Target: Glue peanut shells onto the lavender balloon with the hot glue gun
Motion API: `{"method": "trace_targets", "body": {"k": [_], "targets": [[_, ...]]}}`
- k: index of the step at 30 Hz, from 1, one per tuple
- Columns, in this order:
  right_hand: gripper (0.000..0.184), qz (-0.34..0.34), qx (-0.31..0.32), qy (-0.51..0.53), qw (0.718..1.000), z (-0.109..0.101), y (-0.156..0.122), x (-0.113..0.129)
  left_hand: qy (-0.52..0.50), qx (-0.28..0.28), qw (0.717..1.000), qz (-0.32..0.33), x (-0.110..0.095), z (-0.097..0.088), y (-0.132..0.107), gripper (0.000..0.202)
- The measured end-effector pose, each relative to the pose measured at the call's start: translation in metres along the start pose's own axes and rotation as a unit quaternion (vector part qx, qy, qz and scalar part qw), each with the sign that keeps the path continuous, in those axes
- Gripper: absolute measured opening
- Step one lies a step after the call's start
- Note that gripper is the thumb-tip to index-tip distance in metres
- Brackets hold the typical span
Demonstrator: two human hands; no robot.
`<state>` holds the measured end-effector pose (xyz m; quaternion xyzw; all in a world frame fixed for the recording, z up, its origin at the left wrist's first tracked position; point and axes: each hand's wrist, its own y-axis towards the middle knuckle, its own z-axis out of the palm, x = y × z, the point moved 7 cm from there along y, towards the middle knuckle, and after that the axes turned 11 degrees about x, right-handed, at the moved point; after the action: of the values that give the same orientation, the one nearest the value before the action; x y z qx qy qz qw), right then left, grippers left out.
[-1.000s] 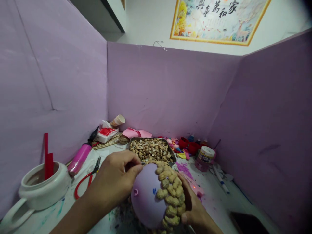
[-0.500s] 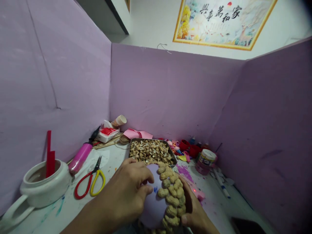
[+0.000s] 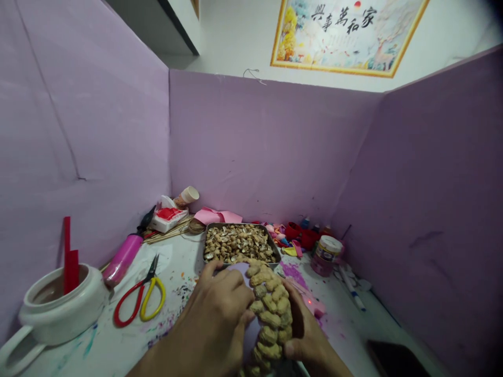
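A pale purple balloon (image 3: 251,340) is low in the middle, its right side covered with rows of whole peanuts in their shells (image 3: 271,319). My right hand (image 3: 308,332) is wrapped round the peanut-covered side, thumb at the front. My left hand (image 3: 222,306) lies over the balloon's left side, fingers bent. Its thumb and forefinger close on the end of a peanut (image 3: 258,306) at the edge of the rows. The balloon's underside is out of sight.
Behind the hands stands a metal tray of shell pieces (image 3: 239,243). To the left are red-and-yellow-handled scissors (image 3: 143,290), a pink pump (image 3: 124,256) and a white pot (image 3: 63,309). At right are a lidded jar (image 3: 327,254), a marker (image 3: 351,288) and a dark flat object (image 3: 395,358). Purple panels enclose the table.
My left hand has moved right over the balloon, its fingertips now at the peanut row, hiding the blue mark. The view has shifted slightly, while my right hand keeps its hold.
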<state>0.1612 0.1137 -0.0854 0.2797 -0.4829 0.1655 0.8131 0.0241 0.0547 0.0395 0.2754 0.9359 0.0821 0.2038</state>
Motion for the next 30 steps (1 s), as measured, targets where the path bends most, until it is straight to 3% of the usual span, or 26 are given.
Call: {"method": "trace_targets", "body": {"k": [8, 14, 20, 24, 28, 30], "targets": [[0.104, 0.001, 0.009, -0.019, 1.0, -0.001, 0.0, 0.0, -0.025, -0.008, 1.0, 0.002, 0.0, -0.007, 0.0, 0.013], [0.107, 0.027, 0.025, -0.018, 0.999, -0.001, -0.002, 0.005, -0.083, -0.05, 0.992, -0.085, 0.03, -0.044, -0.006, 0.009], [0.11, 0.05, 0.042, -0.049, 0.997, 0.003, -0.004, 0.007, -0.112, -0.035, 0.99, -0.079, 0.042, -0.048, 0.0, 0.021], [0.106, 0.053, 0.006, -0.048, 0.997, -0.001, -0.003, -0.009, -0.115, -0.062, 0.983, -0.128, 0.068, -0.047, 0.003, 0.025], [0.094, 0.065, -0.022, -0.008, 0.998, 0.002, 0.002, -0.042, -0.087, -0.076, 0.98, -0.162, 0.091, -0.052, 0.0, 0.023], [0.087, 0.06, -0.03, 0.045, 0.997, 0.009, 0.011, -0.057, -0.069, -0.123, 0.976, -0.168, 0.096, -0.063, -0.009, 0.018]]}}
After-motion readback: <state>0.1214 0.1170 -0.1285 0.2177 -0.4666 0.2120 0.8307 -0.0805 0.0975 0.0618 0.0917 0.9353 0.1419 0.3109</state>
